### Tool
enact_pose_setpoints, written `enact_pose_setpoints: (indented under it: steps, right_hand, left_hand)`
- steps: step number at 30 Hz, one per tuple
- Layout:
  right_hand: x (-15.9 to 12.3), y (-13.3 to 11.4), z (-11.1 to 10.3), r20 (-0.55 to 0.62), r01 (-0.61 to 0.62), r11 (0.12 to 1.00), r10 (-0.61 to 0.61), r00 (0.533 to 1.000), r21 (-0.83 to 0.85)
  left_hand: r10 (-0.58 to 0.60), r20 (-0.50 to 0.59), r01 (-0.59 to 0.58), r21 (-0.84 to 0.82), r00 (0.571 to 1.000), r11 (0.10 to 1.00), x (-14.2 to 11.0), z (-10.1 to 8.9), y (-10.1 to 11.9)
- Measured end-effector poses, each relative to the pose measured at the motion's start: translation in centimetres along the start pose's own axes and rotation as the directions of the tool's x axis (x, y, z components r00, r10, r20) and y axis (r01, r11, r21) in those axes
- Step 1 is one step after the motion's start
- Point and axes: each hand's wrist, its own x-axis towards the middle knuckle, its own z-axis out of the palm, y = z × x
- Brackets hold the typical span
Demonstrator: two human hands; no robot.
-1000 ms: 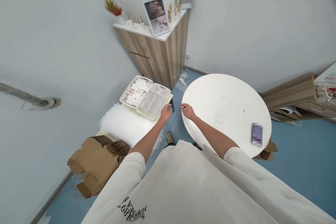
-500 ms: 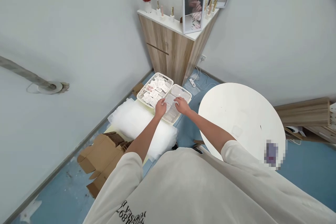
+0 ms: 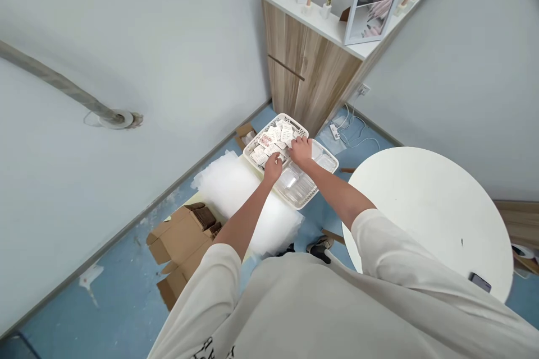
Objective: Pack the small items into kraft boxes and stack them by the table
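A white perforated basket (image 3: pixel 249 155) is filled with small white printed packets (image 3: pixel 273 136). Against it stands a second white basket (image 3: pixel 334 166) holding clear plastic boxes (image 3: pixel 300 186). My left hand (image 3: pixel 273 168) is at the near side of the packet basket, thumb and fingers pinched together; whatever is between them is too small to name. Over the rim where the two baskets meet, my right hand (image 3: pixel 301 151) reaches across with its fingers bent down on the packets. Its fingertips are partly hidden, so what it grips cannot be made out.
White foam sheeting (image 3: pixel 236 185) lies beside the baskets, with flattened cardboard (image 3: pixel 185 241) nearer me. To the right stands a round white table (image 3: pixel 421 207) bearing a phone (image 3: pixel 480 282). Behind is a wooden cabinet (image 3: pixel 311 61); a power strip (image 3: pixel 334 132) with cables lies on the floor.
Both hands have left the clear plastic boxes and shifted over to the packet basket. The view has turned, so the scene sits further right.
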Motion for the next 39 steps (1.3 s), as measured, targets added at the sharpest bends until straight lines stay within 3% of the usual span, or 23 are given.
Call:
enact_pose_setpoints:
  steps: [9,16,22,28,39]
  right_hand:
    - [3.2,-1.1,1.2,0.064,-0.019,0.997,0.024,0.998,-0.078]
    - [3.3,-0.8,1.5,0.050,-0.042,0.996,0.037,0.998,0.084]
    - [2.5,0.0,1.1,-0.024,0.007,0.999,-0.006,1.000,0.051]
    - [2.0,0.4,0.6,0.008,-0.027,0.997,0.026,1.000,0.073]
    - [3.1,-0.2,2.0,0.023,-0.035,0.986,0.032,0.999,0.162]
  left_hand:
    - [-0.050,-0.004,0.050,-0.012,0.999,0.999,0.3,-0.5,-0.1]
    - [-0.050,-0.020,0.049,-0.025,0.999,0.998,-0.1,-0.7,-1.1]
    - [-0.025,-0.018,0.025,-0.008,1.000,1.000,-0.2,-0.6,-1.1]
    - [-0.021,-0.023,0.021,-0.010,1.000,1.000,-0.7,-0.5,-0.6]
    - [-0.031,-0.040,0.031,-0.010,0.999,0.999,-1.2,-1.9,-1.3]
